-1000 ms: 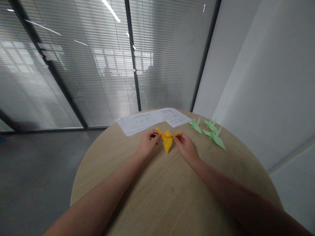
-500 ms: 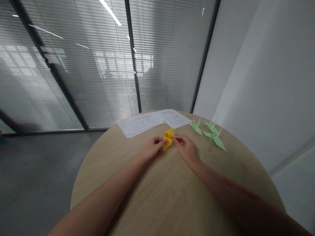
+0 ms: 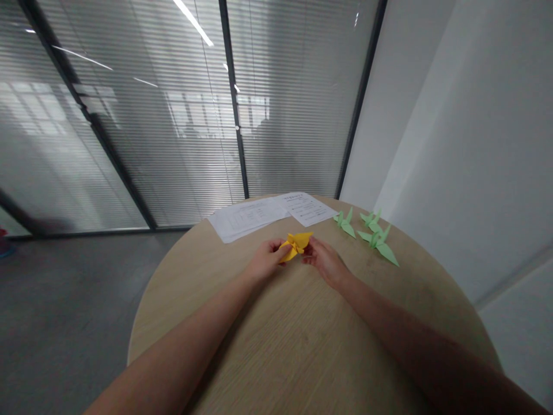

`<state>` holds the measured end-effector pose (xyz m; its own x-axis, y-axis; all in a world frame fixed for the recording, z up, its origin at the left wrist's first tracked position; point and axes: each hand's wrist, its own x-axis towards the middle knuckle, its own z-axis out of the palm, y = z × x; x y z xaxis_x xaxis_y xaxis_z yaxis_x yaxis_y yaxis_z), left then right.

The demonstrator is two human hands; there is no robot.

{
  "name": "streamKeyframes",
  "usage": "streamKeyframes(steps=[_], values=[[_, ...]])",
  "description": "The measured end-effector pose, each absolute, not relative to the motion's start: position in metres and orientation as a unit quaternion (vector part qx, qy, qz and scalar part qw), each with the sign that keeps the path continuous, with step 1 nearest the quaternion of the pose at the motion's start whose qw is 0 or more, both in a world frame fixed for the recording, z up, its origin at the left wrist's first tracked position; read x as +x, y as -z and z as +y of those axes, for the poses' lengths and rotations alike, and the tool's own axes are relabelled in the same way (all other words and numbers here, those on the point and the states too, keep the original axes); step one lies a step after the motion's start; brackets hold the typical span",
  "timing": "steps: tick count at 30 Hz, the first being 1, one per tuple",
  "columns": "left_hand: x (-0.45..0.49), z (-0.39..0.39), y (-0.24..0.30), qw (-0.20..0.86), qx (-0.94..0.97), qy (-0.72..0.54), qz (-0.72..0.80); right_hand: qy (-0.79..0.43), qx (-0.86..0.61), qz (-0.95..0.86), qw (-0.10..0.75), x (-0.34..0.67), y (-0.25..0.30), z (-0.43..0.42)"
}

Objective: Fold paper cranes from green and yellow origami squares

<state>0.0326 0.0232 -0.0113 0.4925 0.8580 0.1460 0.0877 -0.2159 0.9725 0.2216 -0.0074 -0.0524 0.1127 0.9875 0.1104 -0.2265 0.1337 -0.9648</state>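
A yellow folded paper crane (image 3: 296, 244) is held just above the round wooden table, its wings spread. My left hand (image 3: 266, 258) is closed, pinching the crane's near left wing between thumb and fingers. Closed at the opposite side, my right hand (image 3: 327, 262) has its fingertips on the tip of the right wing; part of that grip is hidden behind the paper. Farther right on the table stand three light green paper cranes, the largest one (image 3: 377, 242) nearest to my right hand.
Printed white sheets (image 3: 254, 217) lie overlapping at the far side of the wooden table (image 3: 302, 340). Behind it is a glass partition with blinds (image 3: 194, 150). A white wall (image 3: 475, 144) runs along the right.
The yellow crane has turned, so its wings now stretch left to right. My right hand has shifted from the crane's narrow pointed end to its wing tip. My left hand stays in place.
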Motion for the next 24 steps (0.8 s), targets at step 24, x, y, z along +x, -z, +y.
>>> streamKeyframes(steps=[24], values=[[0.017, 0.031, 0.010, 0.514, 0.743, -0.236, 0.357, -0.449, -0.490, -0.449, 0.597, 0.221, 0.064, -0.002]])
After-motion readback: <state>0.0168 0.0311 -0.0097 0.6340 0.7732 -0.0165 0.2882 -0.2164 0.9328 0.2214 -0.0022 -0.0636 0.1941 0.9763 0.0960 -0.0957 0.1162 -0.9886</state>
